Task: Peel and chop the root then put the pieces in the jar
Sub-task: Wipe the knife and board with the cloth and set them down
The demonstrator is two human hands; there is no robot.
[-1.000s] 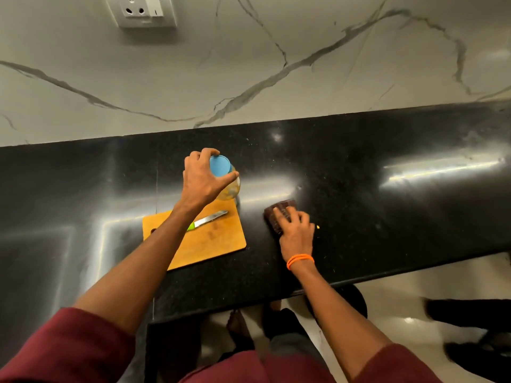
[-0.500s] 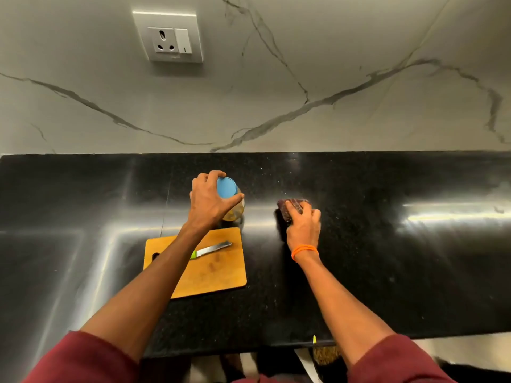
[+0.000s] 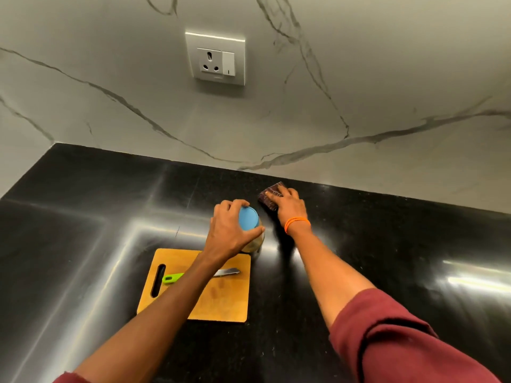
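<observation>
The left hand (image 3: pixel 229 230) grips the blue-lidded glass jar (image 3: pixel 250 230) beside the wooden chopping board (image 3: pixel 221 299); the right hand (image 3: pixel 287 205) presses flat on a dark cloth (image 3: pixel 269 196). Chopping looks finished; no root visible.

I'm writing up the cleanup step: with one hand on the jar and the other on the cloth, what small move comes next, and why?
Probably slide the dark cloth on across the black counter: the right hand lies flat on it, while the left hand grips the blue-lidded jar clear of the wiping.
</observation>
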